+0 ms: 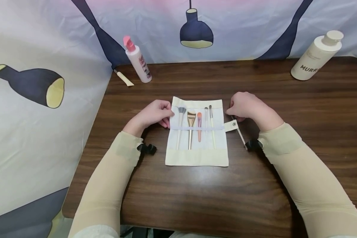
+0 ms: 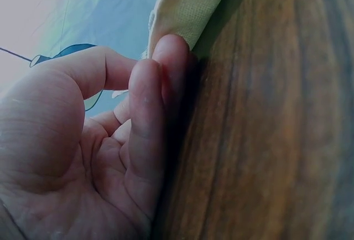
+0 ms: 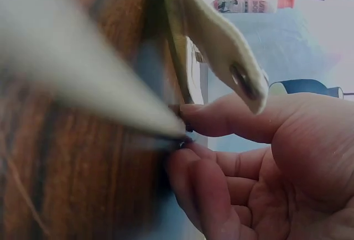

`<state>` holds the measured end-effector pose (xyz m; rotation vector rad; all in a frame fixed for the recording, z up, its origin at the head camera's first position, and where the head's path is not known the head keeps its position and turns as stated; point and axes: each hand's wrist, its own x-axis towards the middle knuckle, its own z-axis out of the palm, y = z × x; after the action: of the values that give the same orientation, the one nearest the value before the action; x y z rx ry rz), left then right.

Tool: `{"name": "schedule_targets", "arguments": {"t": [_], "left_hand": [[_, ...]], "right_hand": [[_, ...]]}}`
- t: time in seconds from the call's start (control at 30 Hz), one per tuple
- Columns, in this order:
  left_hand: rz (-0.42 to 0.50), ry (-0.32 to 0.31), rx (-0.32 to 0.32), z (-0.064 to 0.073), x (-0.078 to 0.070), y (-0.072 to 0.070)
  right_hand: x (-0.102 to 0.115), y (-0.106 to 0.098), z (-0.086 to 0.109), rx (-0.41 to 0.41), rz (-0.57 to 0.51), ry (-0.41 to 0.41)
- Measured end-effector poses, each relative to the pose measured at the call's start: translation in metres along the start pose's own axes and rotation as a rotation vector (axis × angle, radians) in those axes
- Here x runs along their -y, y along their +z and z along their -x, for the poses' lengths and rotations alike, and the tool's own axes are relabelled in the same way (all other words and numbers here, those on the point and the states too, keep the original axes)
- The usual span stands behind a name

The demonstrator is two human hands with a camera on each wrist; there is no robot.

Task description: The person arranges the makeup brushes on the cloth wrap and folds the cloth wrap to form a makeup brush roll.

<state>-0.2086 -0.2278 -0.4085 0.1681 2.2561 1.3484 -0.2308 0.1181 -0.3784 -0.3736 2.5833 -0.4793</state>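
Note:
A cream cloth brush roll (image 1: 196, 157) lies unfolded on the table, with several makeup brushes tucked under its elastic band. Among them are a wide gold flat brush (image 1: 191, 120), a short pink brush (image 1: 199, 127) and a grey-tipped brush (image 1: 181, 114). My left hand (image 1: 155, 114) pinches the roll's left edge between thumb and fingers; the left wrist view shows the cloth edge (image 2: 191, 13) at the fingertips. To the right of the roll, my right hand (image 1: 247, 105) pinches a slim makeup brush (image 1: 241, 136) near its head, its pale handle pointing toward me. Its tip is hidden by the fingers.
A snap tab (image 1: 231, 126) sticks out from the roll's right side, close to the right hand. Farther back stand a white pump bottle (image 1: 139, 64) with a pink top and a large white bottle (image 1: 312, 61). A small cream-coloured tube (image 1: 125, 78) lies at the back left.

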Motion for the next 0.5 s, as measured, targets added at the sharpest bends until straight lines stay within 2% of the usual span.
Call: {"name": "schedule_targets", "arguments": {"t": [0.3, 0.4, 0.5], "left_hand": [[0.003, -0.032, 0.023, 0.0015, 0.0017, 0.0036], [0.004, -0.018, 0.009, 0.0012, 0.0017, 0.0030], [0.009, -0.009, -0.005, 0.0008, 0.0014, 0.0018]], "right_hand": [[-0.0019, 0.0021, 0.0035, 0.085, -0.032, -0.006], [-0.0032, -0.0001, 0.0037, 0.062, -0.065, -0.011], [-0.0050, -0.0030, 0.0036, 0.033, -0.144, -0.021]]}}
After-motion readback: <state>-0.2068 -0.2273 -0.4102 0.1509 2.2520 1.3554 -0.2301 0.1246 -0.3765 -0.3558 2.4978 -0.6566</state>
